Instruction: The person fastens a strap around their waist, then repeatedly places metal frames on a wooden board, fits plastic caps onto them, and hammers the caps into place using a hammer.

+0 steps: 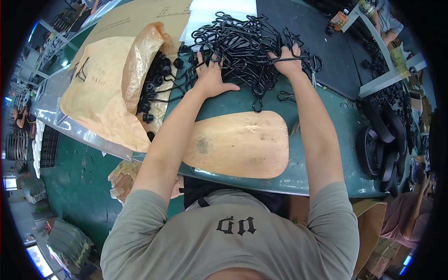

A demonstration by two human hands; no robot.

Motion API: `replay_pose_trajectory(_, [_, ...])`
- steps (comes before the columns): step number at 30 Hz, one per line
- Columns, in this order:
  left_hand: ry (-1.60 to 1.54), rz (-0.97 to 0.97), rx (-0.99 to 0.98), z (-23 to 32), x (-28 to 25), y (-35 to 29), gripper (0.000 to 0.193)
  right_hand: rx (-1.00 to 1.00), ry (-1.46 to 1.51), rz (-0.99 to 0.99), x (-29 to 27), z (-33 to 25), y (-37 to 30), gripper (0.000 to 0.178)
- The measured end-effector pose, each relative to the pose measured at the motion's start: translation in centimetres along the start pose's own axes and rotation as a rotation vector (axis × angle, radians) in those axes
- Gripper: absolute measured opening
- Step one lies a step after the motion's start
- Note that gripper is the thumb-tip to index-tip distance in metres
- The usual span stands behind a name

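A tangled pile of black bent-wire hooks (242,39) lies at the far middle of the green table. My left hand (212,79) is at the pile's left edge, fingers spread and thumb stretched out to the right. Its fingertips reach in among the hooks. At the right side of the pile is my right hand (288,63), fingers apart and touching the hooks, with a black wire crossing over it. Some of its fingertips are partly hidden. Near me, between my forearms, lies a pale, worn board with rounded corners (238,144).
Left of my left arm, a brown paper bag (100,88) spills black-knobbed rods (158,79). Behind the pile lie white foam sheets (224,9) and cardboard (126,21). An orange-coloured bottle (339,20) stands far right by a pale metal frame (385,56). Black curved parts (385,140) are stacked right.
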State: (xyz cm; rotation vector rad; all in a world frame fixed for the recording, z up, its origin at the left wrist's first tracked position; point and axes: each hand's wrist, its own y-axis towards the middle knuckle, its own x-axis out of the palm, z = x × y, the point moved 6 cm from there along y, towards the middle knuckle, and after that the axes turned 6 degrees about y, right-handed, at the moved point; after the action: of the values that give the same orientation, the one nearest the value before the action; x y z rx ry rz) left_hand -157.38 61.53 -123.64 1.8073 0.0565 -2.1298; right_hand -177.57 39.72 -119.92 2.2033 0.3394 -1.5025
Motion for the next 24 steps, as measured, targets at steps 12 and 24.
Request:
replay_pose_trajectory(12, [0.068,0.154,-0.023,3.1,-1.2,-1.0,0.141,0.032,0.036,0.051,1.0,0.4,-12.2,0.098])
replay_pose_trajectory(24, [-0.09,0.381,0.041,2.9,-0.3,2.6,0.143,-0.107,0.076,0.252,3.4,1.9,-0.9,0.076])
